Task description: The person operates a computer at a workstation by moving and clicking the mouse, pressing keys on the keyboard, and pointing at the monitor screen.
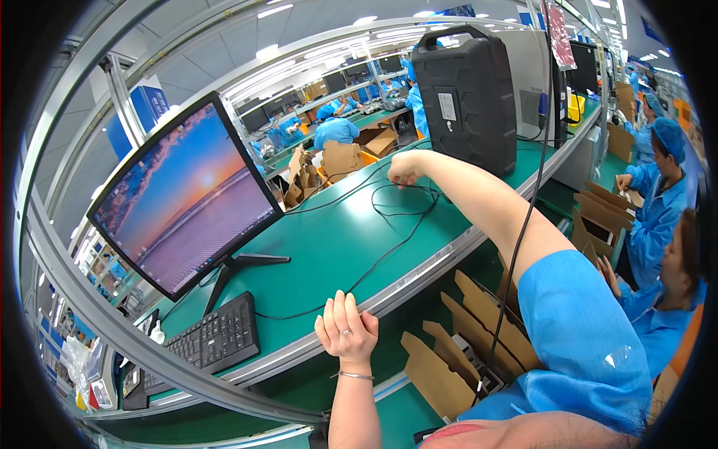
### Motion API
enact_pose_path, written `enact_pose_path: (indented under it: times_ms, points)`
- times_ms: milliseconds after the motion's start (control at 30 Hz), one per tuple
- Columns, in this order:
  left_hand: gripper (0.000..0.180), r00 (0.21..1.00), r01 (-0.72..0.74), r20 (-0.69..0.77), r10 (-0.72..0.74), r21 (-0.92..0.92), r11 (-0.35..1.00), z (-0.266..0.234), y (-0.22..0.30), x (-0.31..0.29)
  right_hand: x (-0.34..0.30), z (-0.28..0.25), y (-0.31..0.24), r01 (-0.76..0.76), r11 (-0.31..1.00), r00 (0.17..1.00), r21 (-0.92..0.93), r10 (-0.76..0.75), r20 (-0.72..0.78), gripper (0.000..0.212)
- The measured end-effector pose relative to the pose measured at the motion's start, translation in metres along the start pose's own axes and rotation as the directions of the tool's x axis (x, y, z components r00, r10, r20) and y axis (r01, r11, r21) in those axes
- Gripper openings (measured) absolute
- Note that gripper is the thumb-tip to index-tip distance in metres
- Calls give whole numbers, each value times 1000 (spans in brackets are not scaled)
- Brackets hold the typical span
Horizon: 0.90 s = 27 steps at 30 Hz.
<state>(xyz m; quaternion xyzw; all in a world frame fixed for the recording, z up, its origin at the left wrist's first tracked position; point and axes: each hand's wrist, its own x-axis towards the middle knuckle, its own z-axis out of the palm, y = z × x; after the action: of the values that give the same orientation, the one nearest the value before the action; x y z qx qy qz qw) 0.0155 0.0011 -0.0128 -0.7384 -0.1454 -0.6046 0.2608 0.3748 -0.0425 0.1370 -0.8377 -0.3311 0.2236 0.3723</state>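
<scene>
Cartons (464, 352) sit below green bench (336, 247) (long factory line).

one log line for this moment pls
left hand: grips bench edge | right hand: on black cable beside black case | monitor: on

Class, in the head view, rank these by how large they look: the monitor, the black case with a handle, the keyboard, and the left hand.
1. Monitor, though it sits nearer the camera than the case.
2. Black case.
3. Keyboard.
4. Left hand, gripping the bench edge; nearness makes it look bigger.
</scene>
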Motion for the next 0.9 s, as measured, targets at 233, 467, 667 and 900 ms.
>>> enact_pose_path:
  times_ms: [233,467,667,900]
  points:
    - [32,1000,9,-10,-9,-39,999,1,8,0,-15,-14,-6,38,919,998,392,-57,37,17]
    - [32,1000,11,-11,-11,-31,999,-1,3,-2,-75,-36,-38,749,442,652,494,-625,-429,21]
    - [32,1000,7,-10,-7,-39,999,1,3,-1,-147,-48,-49,923,307,371,234,-872,-320,19]
    - [32,1000,13,7,-12,-45,999,0,6,-1,-253,-34,-48,982,187,182,-18,-971,-154,12]
